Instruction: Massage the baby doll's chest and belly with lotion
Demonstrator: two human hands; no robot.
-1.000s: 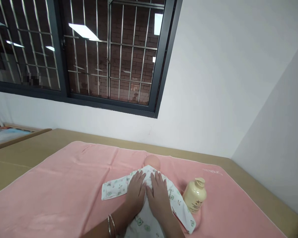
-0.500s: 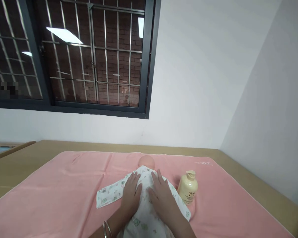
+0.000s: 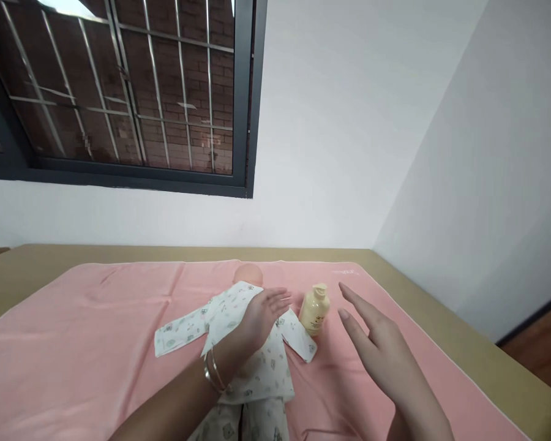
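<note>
A baby doll (image 3: 248, 274) in a white printed suit (image 3: 257, 373) lies face down on a pink towel (image 3: 96, 343). My left hand (image 3: 261, 315), bangles on its wrist, rests flat on the doll's upper back, fingers spread. My right hand (image 3: 379, 346) hovers open above the towel, to the right of the doll, holding nothing. A cream pump bottle (image 3: 314, 310) stands between the doll's right sleeve and my right hand, apart from both.
The towel covers a tan surface (image 3: 422, 306) that meets white walls at the back and right. A barred dark window (image 3: 119, 92) fills the upper left. A strip of wooden floor (image 3: 539, 355) shows at the far right.
My right hand lifted off the doll's back and moved right, open in the air. My left hand stays on the doll. The view turned to the right.
</note>
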